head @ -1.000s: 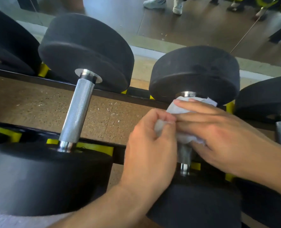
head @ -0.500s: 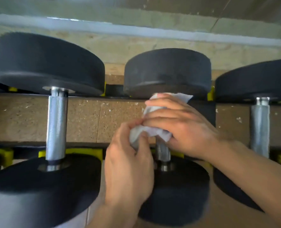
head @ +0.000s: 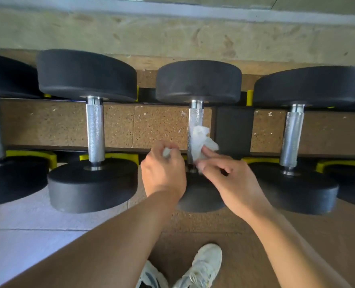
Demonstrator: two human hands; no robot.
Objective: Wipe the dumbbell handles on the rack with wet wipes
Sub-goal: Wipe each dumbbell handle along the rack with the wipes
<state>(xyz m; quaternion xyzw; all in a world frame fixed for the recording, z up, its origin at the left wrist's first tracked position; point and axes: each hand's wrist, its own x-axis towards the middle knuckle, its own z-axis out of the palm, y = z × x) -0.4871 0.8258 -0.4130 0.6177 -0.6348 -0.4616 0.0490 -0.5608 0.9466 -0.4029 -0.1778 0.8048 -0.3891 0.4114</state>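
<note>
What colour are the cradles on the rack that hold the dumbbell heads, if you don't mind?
Yellow; the cradles show best in the head view.

White sneakers (head: pixel 201 267) stood on the brown cork floor (head: pixel 224 242); just left of them lay a pale floor panel (head: pixel 31 235).

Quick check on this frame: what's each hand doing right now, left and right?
Left hand: fingers curled around a small white scrap.
Right hand: fingers pinching the wet wipe against the middle dumbbell handle.
</note>
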